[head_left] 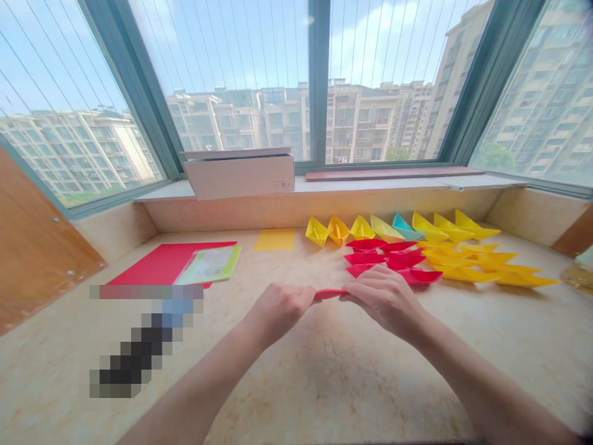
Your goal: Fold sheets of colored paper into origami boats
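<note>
Between my two hands is a small piece of folded red paper [330,294], seen nearly edge-on, its ends hidden by my fingers. My left hand [288,307] pinches its left end. The right end is gripped by my right hand [385,298], whose knuckles face up. Just beyond my right hand stand several red paper boats [365,259] in short rows. Yellow paper boats [472,273] continue those rows to the right. Behind them runs a line of more boats, mostly yellow, with one blue paper boat [407,227] among them.
On the left lie red paper sheets [152,262] with a clear-and-green packet [210,264] on top. A yellow paper square [275,239] lies near the back. A blurred-out dark object [134,352] is at front left. A white box [241,175] stands on the window ledge.
</note>
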Motion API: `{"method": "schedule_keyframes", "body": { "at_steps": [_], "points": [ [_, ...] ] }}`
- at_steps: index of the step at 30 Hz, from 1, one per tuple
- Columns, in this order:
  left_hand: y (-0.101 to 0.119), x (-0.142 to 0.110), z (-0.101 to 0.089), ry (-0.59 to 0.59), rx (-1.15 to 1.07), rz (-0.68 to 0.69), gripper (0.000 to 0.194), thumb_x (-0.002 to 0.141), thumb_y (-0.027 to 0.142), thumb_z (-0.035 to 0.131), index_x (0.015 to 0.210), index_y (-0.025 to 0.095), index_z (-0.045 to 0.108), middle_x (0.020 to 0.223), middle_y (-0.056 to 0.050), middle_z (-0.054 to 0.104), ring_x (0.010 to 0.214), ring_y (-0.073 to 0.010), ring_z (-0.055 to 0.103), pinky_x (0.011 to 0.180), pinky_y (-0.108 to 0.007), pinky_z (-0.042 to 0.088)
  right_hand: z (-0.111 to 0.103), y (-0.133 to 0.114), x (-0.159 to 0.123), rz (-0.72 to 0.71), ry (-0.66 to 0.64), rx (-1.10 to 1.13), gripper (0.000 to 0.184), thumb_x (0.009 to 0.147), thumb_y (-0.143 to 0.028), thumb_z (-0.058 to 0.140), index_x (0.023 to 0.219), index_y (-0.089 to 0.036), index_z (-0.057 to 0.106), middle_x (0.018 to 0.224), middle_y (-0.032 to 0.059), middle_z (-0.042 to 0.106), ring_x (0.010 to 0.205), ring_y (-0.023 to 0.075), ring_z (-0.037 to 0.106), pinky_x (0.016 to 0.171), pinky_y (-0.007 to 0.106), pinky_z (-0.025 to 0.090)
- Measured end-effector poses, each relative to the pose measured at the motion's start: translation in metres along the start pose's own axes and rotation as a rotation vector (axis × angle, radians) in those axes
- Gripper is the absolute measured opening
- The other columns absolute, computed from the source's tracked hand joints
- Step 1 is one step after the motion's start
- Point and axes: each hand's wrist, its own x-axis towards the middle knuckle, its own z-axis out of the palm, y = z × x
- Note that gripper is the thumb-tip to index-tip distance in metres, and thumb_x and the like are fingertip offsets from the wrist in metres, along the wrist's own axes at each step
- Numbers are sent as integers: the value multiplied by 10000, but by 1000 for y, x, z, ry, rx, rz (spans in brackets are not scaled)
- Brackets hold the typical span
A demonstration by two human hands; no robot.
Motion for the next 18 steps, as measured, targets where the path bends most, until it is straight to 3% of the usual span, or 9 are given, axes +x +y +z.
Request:
{"method": "schedule_keyframes", "body": {
  "at_steps": [4,10,15,18],
  "points": [
    [-1,-1,-1,3,-30,45,277,982,223,437,858,154,675,672,-73,684,578,-193,621,537,-266,406,-1,1,1,-33,-1,4,275,1007,-257,508,815,-185,691,685,13,692,627,151,593,673,296,354],
    [6,1,-1,47,-11,-18,335,985,396,473,867,149,665,739,-89,725,627,-206,667,536,-265,418,4,-2,2,-76,29,-15,249,1003,-239,520,822,-177,679,716,18,699,635,147,579,684,306,344],
    [2,-2,0,77,8,58,266,998,274,456,895,159,672,678,-41,709,577,-182,656,500,-258,400,4,-3,4,-105,57,-18,199,991,-190,528,849,-183,667,743,24,705,664,154,575,695,321,337],
    [2,-1,1,139,-3,63,283,995,305,463,887,151,674,662,-43,708,569,-182,660,493,-259,397,5,-4,3,-123,63,-33,203,984,-134,512,853,-184,659,776,33,717,697,163,584,715,330,342]
  ]
}}
